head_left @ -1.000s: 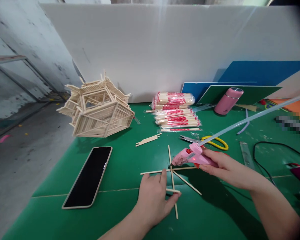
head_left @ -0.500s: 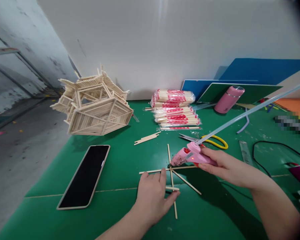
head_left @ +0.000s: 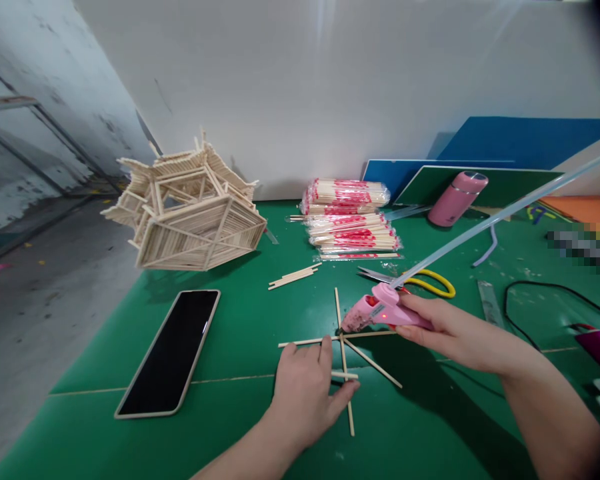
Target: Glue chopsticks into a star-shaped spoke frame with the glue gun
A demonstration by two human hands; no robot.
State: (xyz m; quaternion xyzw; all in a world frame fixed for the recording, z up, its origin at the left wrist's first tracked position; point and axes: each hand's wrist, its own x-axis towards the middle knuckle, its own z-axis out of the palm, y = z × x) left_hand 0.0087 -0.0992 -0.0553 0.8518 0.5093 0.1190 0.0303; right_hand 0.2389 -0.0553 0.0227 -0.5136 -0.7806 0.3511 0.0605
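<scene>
In my right hand [head_left: 445, 330] is a pink hot glue gun [head_left: 380, 312], its nozzle down at the point where several thin wooden sticks meet in a star shape on the green table. A long translucent glue stick [head_left: 480, 233] rises from the back of the gun. My left hand [head_left: 305, 383] presses a fingertip on the left-pointing wooden stick [head_left: 300, 343] of the star. Another short wooden stick [head_left: 349, 376] pokes out of that hand between index finger and thumb; its other end is hidden. One stick [head_left: 373, 363] slants off toward the lower right.
A phone [head_left: 170, 353] lies left of my hands, below a wooden-stick model [head_left: 200, 213]. Behind are loose sticks [head_left: 295, 274], bagged stick bundles [head_left: 353, 230], yellow-handled scissors [head_left: 433, 283] and a pink bottle [head_left: 459, 199]. A black cable [head_left: 540, 285] curves at the right.
The glue gun and the glue stick have shifted very slightly. Both hands otherwise keep the same places, and the sticks lie as before.
</scene>
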